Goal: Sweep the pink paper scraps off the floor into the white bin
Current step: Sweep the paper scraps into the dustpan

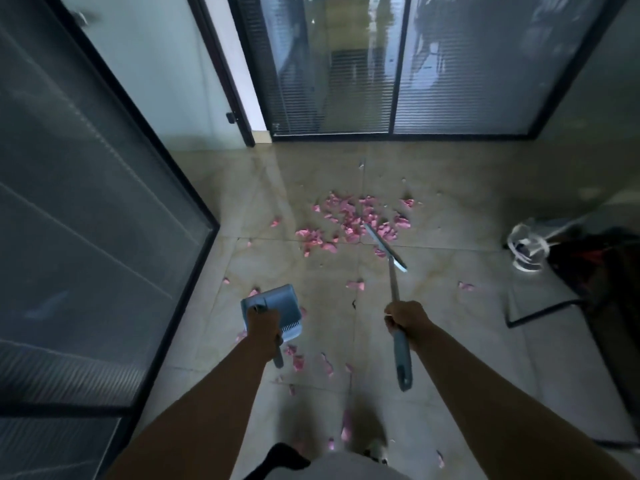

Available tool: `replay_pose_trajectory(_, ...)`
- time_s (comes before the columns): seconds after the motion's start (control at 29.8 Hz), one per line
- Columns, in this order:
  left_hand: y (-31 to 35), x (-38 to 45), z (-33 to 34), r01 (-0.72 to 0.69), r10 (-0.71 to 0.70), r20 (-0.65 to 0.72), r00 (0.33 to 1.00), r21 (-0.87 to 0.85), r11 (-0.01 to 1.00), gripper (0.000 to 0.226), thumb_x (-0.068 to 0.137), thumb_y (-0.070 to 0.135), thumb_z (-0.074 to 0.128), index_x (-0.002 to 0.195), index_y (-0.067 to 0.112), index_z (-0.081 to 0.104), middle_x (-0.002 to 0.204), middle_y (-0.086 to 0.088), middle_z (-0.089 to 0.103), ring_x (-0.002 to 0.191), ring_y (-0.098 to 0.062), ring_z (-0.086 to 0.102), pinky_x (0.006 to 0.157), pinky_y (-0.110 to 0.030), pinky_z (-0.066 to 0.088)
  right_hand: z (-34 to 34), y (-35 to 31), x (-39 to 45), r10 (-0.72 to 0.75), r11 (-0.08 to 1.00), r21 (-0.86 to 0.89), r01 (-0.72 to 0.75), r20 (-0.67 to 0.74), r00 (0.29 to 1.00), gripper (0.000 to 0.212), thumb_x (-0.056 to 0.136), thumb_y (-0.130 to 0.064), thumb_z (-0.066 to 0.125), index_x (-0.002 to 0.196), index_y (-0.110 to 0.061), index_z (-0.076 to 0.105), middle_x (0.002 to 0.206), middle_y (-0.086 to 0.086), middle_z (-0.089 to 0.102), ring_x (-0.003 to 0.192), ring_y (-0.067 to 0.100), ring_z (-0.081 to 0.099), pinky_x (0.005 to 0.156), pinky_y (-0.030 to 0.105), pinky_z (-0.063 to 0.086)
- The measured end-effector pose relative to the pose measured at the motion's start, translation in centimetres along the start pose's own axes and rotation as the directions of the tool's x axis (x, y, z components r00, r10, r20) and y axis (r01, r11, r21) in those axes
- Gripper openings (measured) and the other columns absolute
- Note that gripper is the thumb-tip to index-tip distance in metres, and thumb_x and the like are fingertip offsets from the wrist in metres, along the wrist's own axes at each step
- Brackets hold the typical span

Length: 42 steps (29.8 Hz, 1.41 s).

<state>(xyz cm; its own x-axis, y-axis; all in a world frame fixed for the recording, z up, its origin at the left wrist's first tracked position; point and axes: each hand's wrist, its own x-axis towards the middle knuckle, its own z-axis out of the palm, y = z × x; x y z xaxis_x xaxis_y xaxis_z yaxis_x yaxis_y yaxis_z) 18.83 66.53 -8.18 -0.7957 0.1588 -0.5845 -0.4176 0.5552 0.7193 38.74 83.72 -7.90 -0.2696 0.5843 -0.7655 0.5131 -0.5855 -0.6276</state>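
A heap of pink paper scraps [349, 221] lies on the tiled floor ahead of me, and loose scraps [298, 362] are scattered nearer my feet. My right hand [407, 318] grips the grey handle of a broom [394, 282]; its flat head [384, 245] rests at the right edge of the heap. My left hand [265, 325] holds a blue dustpan [273, 306] by its handle, above the floor, left of the broom. A white bin [526, 249] stands at the right, partly hidden by dark objects.
Glass partitions with black frames close off the left side [104, 202] and the far wall [391, 81]. A dark bag and a black chair base [540, 311] crowd the right side by the bin. My feet show at the bottom edge.
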Motion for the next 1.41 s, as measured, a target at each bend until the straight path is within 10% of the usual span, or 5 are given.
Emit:
replay_pose_trajectory(0.47, 12.8, 12.3, 15.3, -0.019, -0.011, 0.206, 0.978, 0.139, 0.99, 0.017, 0.09, -0.005, 0.039, 0.1, 0.004, 0.049, 0.062, -0.01, 0.041, 0.042, -0.018, 0.039, 0.035, -0.02, 0.032, -5.1, -6.0, 14.4, 0.212, 0.852, -0.455, -0.258, -0.149, 0.966, 0.024, 0.086, 0.0, 0.054, 0.063, -0.007, 0.05, 0.052, 0.007, 0.055, 0.03, 0.013, 0.052, 0.043, 0.024, 0.049)
replay_pose_trajectory(0.8, 25.3, 22.6, 26.1, 0.063, -0.11, 0.278, 0.954, 0.175, 0.983, 0.028, 0.094, 0.005, 0.046, 0.119, -0.002, 0.055, 0.086, -0.017, 0.053, 0.054, -0.021, 0.043, 0.05, -0.03, 0.038, -8.7, -19.8, 24.1, 0.286, 0.957, 0.014, -0.288, -0.172, 0.943, 0.02, 0.094, -0.002, 0.051, 0.075, 0.003, 0.048, 0.055, 0.016, 0.05, 0.039, 0.023, 0.049, 0.037, 0.024, 0.045)
replay_pose_trajectory(1.07, 34.7, 26.3, 38.1, 0.124, -0.149, 0.269, 0.952, 0.108, 0.986, 0.015, 0.096, 0.002, 0.043, 0.105, 0.003, 0.055, 0.086, -0.014, 0.054, 0.068, -0.026, 0.054, 0.078, -0.045, 0.056, -16.9, -29.6, 36.0, 0.282, 0.934, -0.16, -0.321, -0.226, 0.933, 0.025, 0.089, 0.002, 0.05, 0.065, -0.004, 0.048, 0.048, 0.008, 0.051, 0.038, 0.018, 0.047, 0.037, 0.02, 0.039)
replay_pose_trajectory(1.21, 39.8, 25.9, 43.9, 0.132, -0.115, 0.205, 0.972, -0.072, 0.989, 0.025, 0.094, -0.008, 0.039, 0.078, 0.004, 0.055, 0.073, -0.016, 0.054, 0.046, -0.013, 0.057, 0.046, -0.023, 0.052, -22.9, -34.8, 43.8, 0.328, 0.926, -0.123, -0.357, -0.202, 0.923, 0.03, 0.088, 0.008, 0.043, 0.06, -0.001, 0.046, 0.03, 0.005, 0.038, 0.035, 0.018, 0.039, 0.039, 0.019, 0.032)
replay_pose_trajectory(1.41, 46.9, 24.8, 49.9, 0.139, -0.128, 0.125, 0.984, -0.08, 0.987, 0.021, 0.093, -0.008, 0.039, 0.079, 0.006, 0.048, 0.058, -0.016, 0.062, 0.118, -0.05, 0.051, 0.077, -0.049, 0.056, -28.3, -42.5, 50.5, 0.371, 0.923, -0.045, -0.383, -0.172, 0.913, 0.017, 0.092, 0.004, 0.04, 0.077, 0.0, 0.045, 0.066, 0.011, 0.04, 0.052, 0.021, 0.038, 0.045, 0.024, 0.036)
